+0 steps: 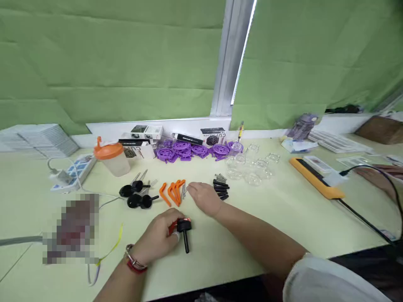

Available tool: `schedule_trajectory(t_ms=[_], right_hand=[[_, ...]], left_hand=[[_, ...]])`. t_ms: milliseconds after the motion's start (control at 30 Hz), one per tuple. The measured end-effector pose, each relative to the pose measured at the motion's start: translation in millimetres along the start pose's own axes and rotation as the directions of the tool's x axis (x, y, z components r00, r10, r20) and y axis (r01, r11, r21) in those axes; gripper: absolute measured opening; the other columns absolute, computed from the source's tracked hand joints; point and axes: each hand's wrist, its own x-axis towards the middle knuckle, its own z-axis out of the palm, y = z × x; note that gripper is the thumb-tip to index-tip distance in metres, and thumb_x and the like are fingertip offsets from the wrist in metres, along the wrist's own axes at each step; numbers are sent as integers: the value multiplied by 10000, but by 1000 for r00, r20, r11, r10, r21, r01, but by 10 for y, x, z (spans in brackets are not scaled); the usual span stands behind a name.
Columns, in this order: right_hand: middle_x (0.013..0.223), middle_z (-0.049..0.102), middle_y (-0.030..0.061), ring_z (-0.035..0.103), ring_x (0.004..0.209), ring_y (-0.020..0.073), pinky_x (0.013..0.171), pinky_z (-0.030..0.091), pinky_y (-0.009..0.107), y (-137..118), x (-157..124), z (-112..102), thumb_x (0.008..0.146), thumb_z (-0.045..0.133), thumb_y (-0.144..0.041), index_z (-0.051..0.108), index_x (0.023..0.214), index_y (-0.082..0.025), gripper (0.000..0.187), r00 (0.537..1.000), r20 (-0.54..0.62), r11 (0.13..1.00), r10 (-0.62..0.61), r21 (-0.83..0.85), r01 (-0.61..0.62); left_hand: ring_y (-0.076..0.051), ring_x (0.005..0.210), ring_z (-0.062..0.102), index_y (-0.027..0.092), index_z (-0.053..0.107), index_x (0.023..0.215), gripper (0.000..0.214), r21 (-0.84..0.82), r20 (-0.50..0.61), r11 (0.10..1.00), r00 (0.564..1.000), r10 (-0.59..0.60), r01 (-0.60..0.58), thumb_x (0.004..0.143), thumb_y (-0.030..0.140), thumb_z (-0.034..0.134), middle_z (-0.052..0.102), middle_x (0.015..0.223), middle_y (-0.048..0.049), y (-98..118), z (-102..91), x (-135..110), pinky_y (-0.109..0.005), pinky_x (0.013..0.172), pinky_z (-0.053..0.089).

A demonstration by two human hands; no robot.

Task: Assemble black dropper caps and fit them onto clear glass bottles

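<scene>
My left hand is closed on a black plastic part with a round head and a rod pointing down toward me; an orange-red piece shows between the fingers. Further up, my right hand reaches to a few thin metal pins, its fingertips bent together at them. What those fingertips pinch, if anything, is hidden. Several bent orange levers lie just left of the pins. Short black rods and small springs are right of my right hand.
Black round-headed parts lie at left near an orange-lidded cup and a power strip. Purple plastic pieces, clear rings and small boxes line the back. An orange-edged device with a cable is at right.
</scene>
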Motion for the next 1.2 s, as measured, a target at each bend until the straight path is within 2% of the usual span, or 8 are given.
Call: schedule_trajectory(t_ms=[133, 267, 400, 700, 867, 1000, 1200], right_hand=[[951, 643, 115, 604, 818, 211, 708, 463, 335, -82, 107, 39, 910, 422, -79, 599, 1032, -106, 217, 998, 66, 999, -15, -32, 17], [911, 652, 84, 611, 786, 205, 670, 450, 319, -100, 195, 37, 885, 477, -92, 616, 962, -134, 164, 991, 121, 999, 54, -1, -54], [897, 657, 64, 603, 823, 202, 691, 435, 308, -59, 213, 40, 885, 494, -119, 635, 933, -159, 154, 987, 130, 994, 94, 44, -100], [956, 629, 88, 569, 828, 206, 686, 405, 307, -43, 239, 35, 887, 489, -146, 677, 889, -168, 189, 986, 163, 996, 38, 77, -51], [859, 631, 74, 571, 798, 198, 688, 394, 299, -36, 210, 33, 857, 491, -91, 676, 861, -149, 194, 982, 188, 994, 4, 102, -24], [867, 643, 79, 571, 807, 182, 691, 383, 278, 1, 171, 22, 840, 485, -69, 681, 831, -143, 210, 975, 223, 986, 9, 159, -45], [853, 657, 66, 577, 829, 168, 700, 378, 254, 66, 167, 81, 827, 463, -49, 688, 817, -148, 246, 979, 201, 962, 31, 260, -84]], left_hand=[[-170, 814, 560, 191, 623, 954, 437, 25, -10, 999, 1000, -28, 28, 593, 15, 448, 614, 920, -25, -32, 15, 6, -286, 753, 444], [-169, 809, 562, 191, 623, 941, 430, 41, -16, 999, 1000, -22, 23, 590, 18, 446, 621, 923, -28, -46, 22, 8, -282, 744, 445], [-167, 819, 566, 200, 633, 951, 445, 39, -7, 999, 1000, -10, 10, 589, 21, 446, 623, 927, -23, -45, 23, -1, -280, 753, 446], [-178, 818, 573, 206, 645, 957, 462, 40, -9, 999, 1000, -7, 8, 569, 39, 460, 633, 927, -29, -48, 33, -4, -288, 772, 454], [-178, 809, 573, 209, 651, 948, 457, 50, -6, 999, 1000, -1, 1, 565, 44, 462, 628, 914, -32, -31, 19, -9, -281, 758, 452], [-173, 788, 568, 206, 650, 946, 467, 56, 0, 998, 1000, -2, 2, 556, 39, 455, 625, 903, -29, -16, 15, -11, -274, 732, 448], [-170, 787, 565, 206, 649, 945, 474, 64, 1, 998, 1000, -14, 14, 553, 29, 448, 621, 894, -24, -13, 19, -8, -274, 729, 441]])
